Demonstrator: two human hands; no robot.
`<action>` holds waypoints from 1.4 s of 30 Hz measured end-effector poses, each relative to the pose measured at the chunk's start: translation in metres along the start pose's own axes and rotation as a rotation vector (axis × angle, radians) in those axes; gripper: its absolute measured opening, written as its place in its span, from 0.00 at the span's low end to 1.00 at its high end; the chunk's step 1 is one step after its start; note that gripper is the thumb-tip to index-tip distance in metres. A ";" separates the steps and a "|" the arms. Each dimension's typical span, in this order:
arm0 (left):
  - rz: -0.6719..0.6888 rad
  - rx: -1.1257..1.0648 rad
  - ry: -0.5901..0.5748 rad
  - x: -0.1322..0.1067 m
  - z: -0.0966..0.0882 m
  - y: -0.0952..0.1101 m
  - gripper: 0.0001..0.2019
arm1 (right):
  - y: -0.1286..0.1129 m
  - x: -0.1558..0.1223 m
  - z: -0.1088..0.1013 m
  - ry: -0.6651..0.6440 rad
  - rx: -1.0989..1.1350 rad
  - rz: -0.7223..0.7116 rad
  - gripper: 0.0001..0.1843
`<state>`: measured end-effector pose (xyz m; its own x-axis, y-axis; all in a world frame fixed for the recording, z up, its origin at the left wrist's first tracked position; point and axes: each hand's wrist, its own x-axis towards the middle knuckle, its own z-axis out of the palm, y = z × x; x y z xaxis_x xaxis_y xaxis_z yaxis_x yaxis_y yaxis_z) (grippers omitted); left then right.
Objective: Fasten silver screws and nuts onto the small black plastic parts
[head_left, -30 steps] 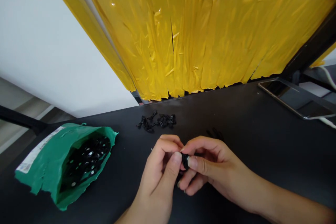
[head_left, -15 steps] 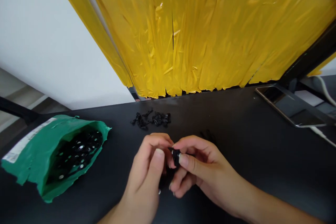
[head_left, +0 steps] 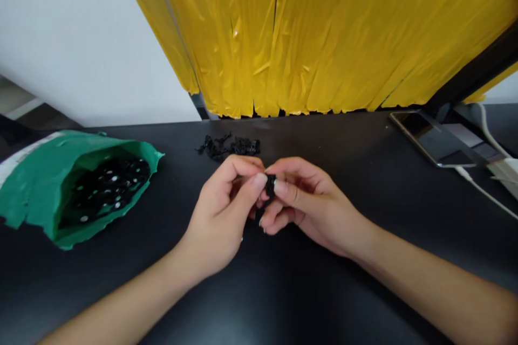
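Observation:
My left hand (head_left: 220, 210) and my right hand (head_left: 307, 202) meet over the black table (head_left: 364, 183), fingertips pinched together on a small black part (head_left: 270, 185). Both thumbs press on it from the front. Most of the part is hidden by the fingers. Just beyond the hands lies a small heap of similar black parts (head_left: 229, 146). To the left, a torn green bag (head_left: 52, 183) lies open on its side, filled with many black parts with shiny spots.
A yellow plastic curtain (head_left: 324, 38) hangs behind the table's far edge. A phone (head_left: 433, 137) lies at the right with a white cable (head_left: 481, 188) beside it. A white wall is at the back left.
The view has tipped down, so hands, bag and heap sit higher in the picture and my forearms show. My left thumb has shifted back onto the small part.

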<state>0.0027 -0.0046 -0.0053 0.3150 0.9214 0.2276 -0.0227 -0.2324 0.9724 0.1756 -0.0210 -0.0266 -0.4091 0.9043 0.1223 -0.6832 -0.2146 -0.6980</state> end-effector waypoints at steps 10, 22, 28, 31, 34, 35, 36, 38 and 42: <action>0.233 0.227 0.020 -0.004 0.007 -0.004 0.12 | -0.007 -0.006 0.001 -0.055 -0.103 0.013 0.06; 0.276 0.176 0.062 -0.006 0.001 -0.003 0.06 | -0.010 -0.008 0.012 0.038 -0.149 0.050 0.06; 0.277 0.153 0.045 -0.006 0.001 0.002 0.09 | -0.014 -0.013 0.015 0.026 -0.217 0.031 0.08; 0.305 0.149 0.036 -0.004 0.002 0.001 0.11 | -0.015 -0.013 0.015 0.030 -0.233 0.019 0.07; 0.319 0.215 0.014 -0.003 0.002 -0.002 0.10 | -0.013 -0.011 0.013 0.036 -0.236 0.019 0.06; 0.343 0.252 0.007 -0.003 0.002 -0.003 0.09 | -0.013 -0.010 0.013 0.038 -0.236 0.021 0.06; 0.368 0.293 0.007 -0.003 0.002 -0.004 0.09 | -0.012 -0.010 0.012 0.041 -0.236 0.022 0.06; 0.411 0.366 0.024 -0.003 0.002 -0.006 0.10 | -0.012 -0.009 0.012 0.053 -0.234 0.024 0.06; 0.391 0.441 0.090 -0.003 0.005 -0.007 0.13 | -0.011 -0.008 0.011 0.052 -0.212 0.032 0.04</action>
<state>0.0064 -0.0076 -0.0129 0.2806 0.7598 0.5865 0.2818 -0.6493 0.7064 0.1795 -0.0298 -0.0125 -0.3932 0.9172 0.0645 -0.5257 -0.1667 -0.8342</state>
